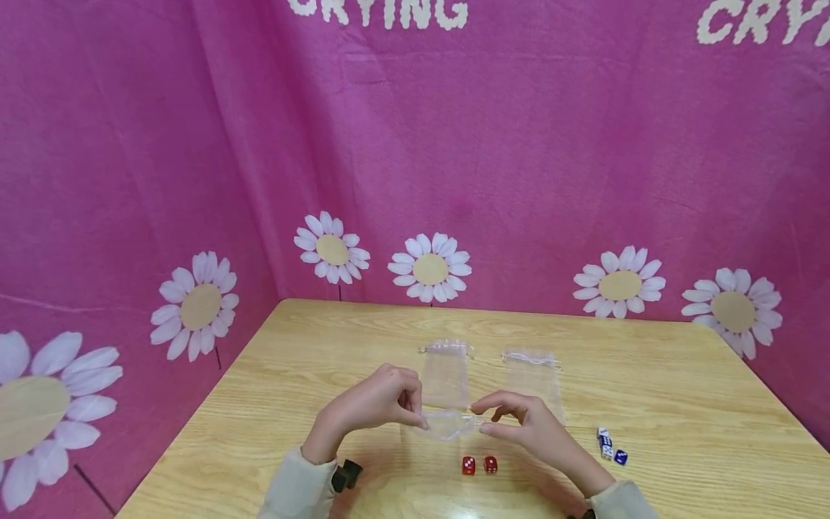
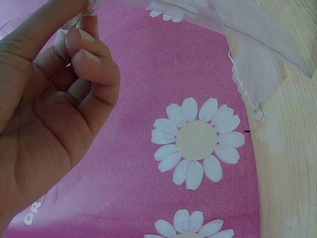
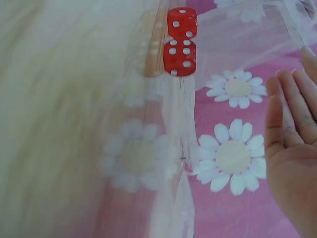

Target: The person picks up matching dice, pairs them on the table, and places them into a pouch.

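My left hand (image 1: pixel 382 396) pinches the top of a sheer white drawstring pouch (image 1: pixel 447 425) between thumb and fingers, raised above the table. In the left wrist view, its other fingers (image 2: pixel 96 69) curl in toward the palm. Close to the pouch's drawstring end, my right hand (image 1: pixel 532 429) has its thumb and forefinger apart around the loose cords. More of its fingers (image 3: pixel 292 111) extend fairly straight in the right wrist view. Two red dice (image 1: pixel 469 466) lie on the table below the pouch, side by side.
Two more sheer pouches, a left one (image 1: pixel 446 382) and a right one (image 1: pixel 532 375), lie flat beyond the hands. White and blue dice (image 1: pixel 606 443) sit together right of the right hand. The wooden table (image 1: pixel 311 339) meets a pink daisy-print cloth (image 1: pixel 519 180) behind and at left.
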`<act>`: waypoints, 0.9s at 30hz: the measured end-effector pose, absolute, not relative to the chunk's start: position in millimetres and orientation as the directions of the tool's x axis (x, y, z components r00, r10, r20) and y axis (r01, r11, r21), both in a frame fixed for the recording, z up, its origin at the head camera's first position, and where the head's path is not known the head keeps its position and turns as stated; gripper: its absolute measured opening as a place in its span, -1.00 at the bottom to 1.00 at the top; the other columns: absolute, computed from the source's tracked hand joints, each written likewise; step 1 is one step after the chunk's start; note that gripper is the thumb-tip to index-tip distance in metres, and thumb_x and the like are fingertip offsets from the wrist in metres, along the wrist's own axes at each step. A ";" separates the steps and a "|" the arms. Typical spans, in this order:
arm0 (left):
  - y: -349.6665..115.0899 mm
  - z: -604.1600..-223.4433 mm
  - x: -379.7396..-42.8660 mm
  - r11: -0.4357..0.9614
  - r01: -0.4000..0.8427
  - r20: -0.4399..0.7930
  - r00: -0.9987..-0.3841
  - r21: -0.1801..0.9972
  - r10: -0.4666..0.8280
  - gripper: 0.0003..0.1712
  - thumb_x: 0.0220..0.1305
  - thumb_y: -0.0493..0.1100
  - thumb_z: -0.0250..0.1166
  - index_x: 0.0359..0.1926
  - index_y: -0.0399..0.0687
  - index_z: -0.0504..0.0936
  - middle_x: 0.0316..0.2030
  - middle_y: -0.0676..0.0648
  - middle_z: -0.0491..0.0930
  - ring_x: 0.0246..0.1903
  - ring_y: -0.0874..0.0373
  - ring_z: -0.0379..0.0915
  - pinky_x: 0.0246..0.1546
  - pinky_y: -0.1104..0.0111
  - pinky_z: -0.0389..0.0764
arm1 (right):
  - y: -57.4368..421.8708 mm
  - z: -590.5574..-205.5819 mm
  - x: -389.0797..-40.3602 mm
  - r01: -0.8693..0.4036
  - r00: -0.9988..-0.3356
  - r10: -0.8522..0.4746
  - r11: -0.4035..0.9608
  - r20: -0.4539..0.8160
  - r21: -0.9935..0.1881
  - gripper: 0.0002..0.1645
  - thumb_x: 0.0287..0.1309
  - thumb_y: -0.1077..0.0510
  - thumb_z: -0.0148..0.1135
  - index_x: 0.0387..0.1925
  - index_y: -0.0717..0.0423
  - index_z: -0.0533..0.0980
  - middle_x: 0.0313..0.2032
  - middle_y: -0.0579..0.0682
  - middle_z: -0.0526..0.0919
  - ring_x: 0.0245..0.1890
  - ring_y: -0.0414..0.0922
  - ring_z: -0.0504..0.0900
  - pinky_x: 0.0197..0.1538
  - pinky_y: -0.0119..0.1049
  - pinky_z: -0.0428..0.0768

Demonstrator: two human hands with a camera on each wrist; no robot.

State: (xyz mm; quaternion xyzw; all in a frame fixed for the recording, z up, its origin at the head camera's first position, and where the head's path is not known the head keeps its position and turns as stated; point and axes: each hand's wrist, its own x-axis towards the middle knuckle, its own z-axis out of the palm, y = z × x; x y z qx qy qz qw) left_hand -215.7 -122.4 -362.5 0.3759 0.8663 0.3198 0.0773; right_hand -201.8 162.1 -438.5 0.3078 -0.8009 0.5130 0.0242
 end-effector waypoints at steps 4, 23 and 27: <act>-123.6 -361.7 -215.4 0.512 0.592 0.107 -0.712 0.622 0.694 -0.79 0.07 -0.14 0.49 -0.56 -0.03 0.62 -0.52 0.10 0.53 -0.52 0.44 0.38 -0.44 0.56 0.49 | 172.6 -441.3 -202.0 -0.484 -0.834 -0.448 0.315 0.321 -0.817 -0.74 0.21 0.15 0.30 -0.06 0.10 0.64 -0.11 0.11 0.72 -0.26 -0.33 0.62 -0.09 -0.39 0.57; -123.5 -362.5 -217.4 0.522 0.586 0.107 -0.722 0.620 0.684 -0.79 0.09 -0.15 0.48 -0.55 -0.03 0.61 -0.51 0.10 0.52 -0.52 0.43 0.37 -0.44 0.56 0.49 | 171.7 -440.8 -195.2 -0.697 -0.667 -0.698 0.460 0.261 -0.550 -0.78 0.09 0.03 0.41 -0.26 0.05 0.67 -0.29 -0.10 0.75 -0.27 -0.34 0.63 -0.19 -0.40 0.63; -123.4 -363.9 -216.8 0.517 0.587 0.110 -0.720 0.623 0.685 -0.79 0.08 -0.14 0.48 -0.55 -0.02 0.61 -0.52 0.11 0.52 -0.52 0.43 0.37 -0.45 0.56 0.49 | 170.2 -441.4 -192.9 -0.745 -0.630 -0.726 0.463 0.277 -0.481 -0.83 0.06 0.07 0.43 -0.30 0.02 0.67 -0.32 -0.15 0.74 -0.28 -0.35 0.63 -0.15 -0.39 0.62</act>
